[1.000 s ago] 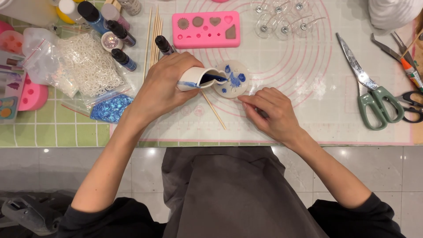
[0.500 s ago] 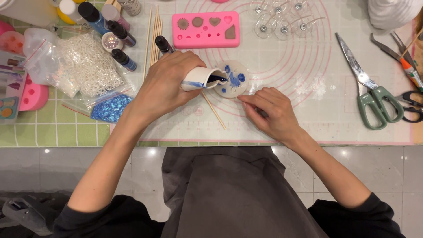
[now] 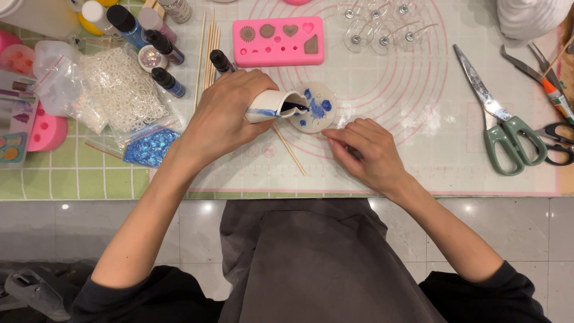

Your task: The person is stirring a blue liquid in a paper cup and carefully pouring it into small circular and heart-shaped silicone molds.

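1. A person in a grey apron (image 3: 323, 263) and dark sleeves works at a white silicone craft mat (image 3: 418, 149) printed with pink rings.
2. The right hand (image 3: 368, 152) rests on the mat just right of and nearer the person than the round mould (image 3: 314, 107), fingers loosely curled, fingertips on the mat close to the mould's rim; it grips nothing that shows.
3. The left hand (image 3: 224, 116) is closed around a small white cup (image 3: 275, 106), tipped on its side with its mouth over the mould's left edge; dark blue liquid shows at the lip.
4. The mould, a pale disc marked with blue blotches, lies on the mat between the two hands.
5. A wooden skewer (image 3: 290, 149) lies slantwise just left of and below the mould.
6. A bag of blue glitter (image 3: 149, 146) sits well left of the mould, a bag of white beads (image 3: 122, 90) beyond it.
7. Green-handled scissors (image 3: 499, 119) lie well right of the mould.
8. A pink silicone mould tray (image 3: 278, 40) sits just beyond the disc, with dark-capped bottles (image 3: 164, 51) to its left.
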